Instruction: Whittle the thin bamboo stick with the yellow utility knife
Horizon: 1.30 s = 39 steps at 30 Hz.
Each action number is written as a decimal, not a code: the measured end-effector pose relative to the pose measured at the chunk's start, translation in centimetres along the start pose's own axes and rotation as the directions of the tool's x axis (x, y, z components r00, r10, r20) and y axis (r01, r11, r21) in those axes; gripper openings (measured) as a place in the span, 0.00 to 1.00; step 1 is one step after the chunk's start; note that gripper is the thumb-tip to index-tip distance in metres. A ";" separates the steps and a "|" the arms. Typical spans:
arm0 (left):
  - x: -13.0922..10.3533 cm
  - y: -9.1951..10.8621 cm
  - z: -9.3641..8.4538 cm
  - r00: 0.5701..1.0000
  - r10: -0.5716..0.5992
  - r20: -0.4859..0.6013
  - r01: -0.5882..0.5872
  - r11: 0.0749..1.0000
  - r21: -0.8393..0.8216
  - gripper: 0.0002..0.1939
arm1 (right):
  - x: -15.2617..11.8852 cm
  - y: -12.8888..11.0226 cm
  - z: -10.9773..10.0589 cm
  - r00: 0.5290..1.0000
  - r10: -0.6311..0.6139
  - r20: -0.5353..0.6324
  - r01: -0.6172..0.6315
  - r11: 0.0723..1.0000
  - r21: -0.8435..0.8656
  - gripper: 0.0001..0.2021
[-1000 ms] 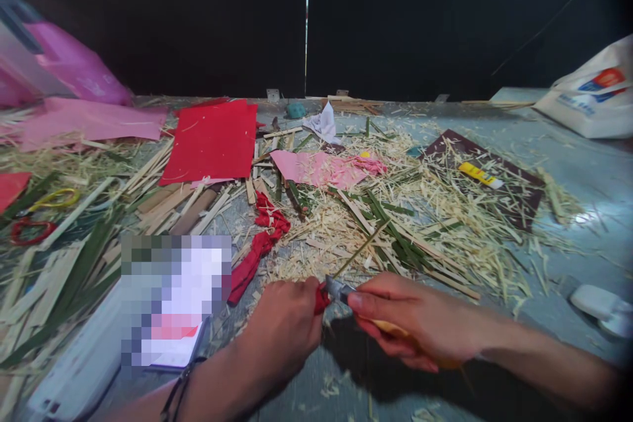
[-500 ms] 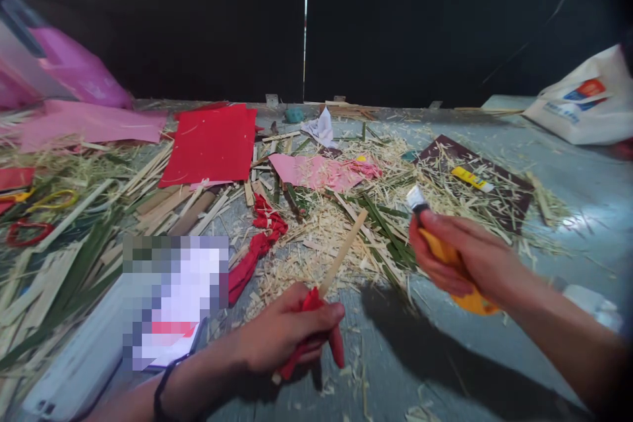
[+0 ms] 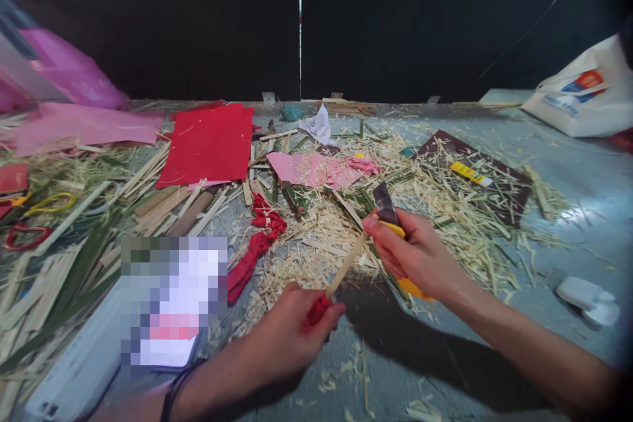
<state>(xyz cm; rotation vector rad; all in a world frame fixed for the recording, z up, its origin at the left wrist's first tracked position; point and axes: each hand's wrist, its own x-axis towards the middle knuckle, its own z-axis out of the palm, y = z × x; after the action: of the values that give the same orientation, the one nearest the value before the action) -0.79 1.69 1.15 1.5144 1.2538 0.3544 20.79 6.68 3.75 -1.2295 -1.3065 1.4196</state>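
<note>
My left hand (image 3: pixel 309 323) is closed around a thin bamboo strip (image 3: pixel 346 265), its lower end wrapped in red crepe paper (image 3: pixel 319 308). The strip slants up and to the right. At its upper end, my right hand (image 3: pixel 408 247) grips a yellow-handled utility knife (image 3: pixel 398 229). Its broad grey blade (image 3: pixel 384 203) points up and lies beside the strip's tip, with my right thumb close to that tip. Whether the edge touches the strip I cannot tell. Pale shavings (image 3: pixel 306 250) lie on the floor just beyond both hands.
Left of my arm are a phone with a blurred screen (image 3: pixel 173 303), a long white case (image 3: pixel 74 369) and bamboo strips (image 3: pixel 54 277). Scissors (image 3: pixel 30 234) lie further left. Beyond are red sheets (image 3: pixel 208 145), pink paper (image 3: pixel 311 170) and a glue tube (image 3: pixel 469 173). A white bag (image 3: pixel 583 92) stands right.
My right hand has moved left with the knife, bringing the blade to the upper end of the strip. My left hand has turned slightly, keeping its hold.
</note>
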 end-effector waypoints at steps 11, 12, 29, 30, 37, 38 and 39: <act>0.6 -2.2 -0.3 0.771 0.300 0.561 0.237 0.682 -0.691 0.23 | -2.4 2.0 -1.4 0.636 0.297 0.712 -0.402 0.915 -0.022 0.30; 0.6 -2.3 -0.3 0.767 0.312 0.560 0.205 0.709 -0.675 0.24 | -2.5 2.1 -1.0 0.584 0.311 0.750 -0.397 0.915 -0.071 0.30; -0.1 -1.9 -0.9 0.747 0.274 0.606 0.165 0.806 -0.568 0.27 | -0.1 -1.6 -8.1 0.987 0.107 0.117 -0.135 0.953 0.270 0.27; -0.1 -1.9 -0.8 0.759 0.258 0.598 0.156 0.820 -0.551 0.27 | -0.2 -2.1 -8.8 0.994 0.081 0.070 -0.097 0.955 0.279 0.27; 0.3 -1.6 0.1 0.878 0.116 0.465 0.093 0.911 -0.402 0.30 | -3.0 0.1 -6.2 0.951 0.181 0.249 -0.213 0.971 0.108 0.25; 0.2 -1.5 0.2 0.896 0.107 0.430 0.075 0.920 -0.386 0.29 | -3.1 0.5 -5.3 0.946 0.185 0.266 -0.212 0.975 0.074 0.25; 0.2 -1.4 0.3 0.913 0.101 0.396 0.061 0.925 -0.375 0.29 | -3.2 0.7 -4.5 0.937 0.191 0.291 -0.211 0.977 0.036 0.24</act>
<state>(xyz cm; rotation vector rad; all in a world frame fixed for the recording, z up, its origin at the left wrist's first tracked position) -1.21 1.45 -0.25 1.1866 0.7809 0.2569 25.80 4.29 3.55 -1.1701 -1.3396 1.8295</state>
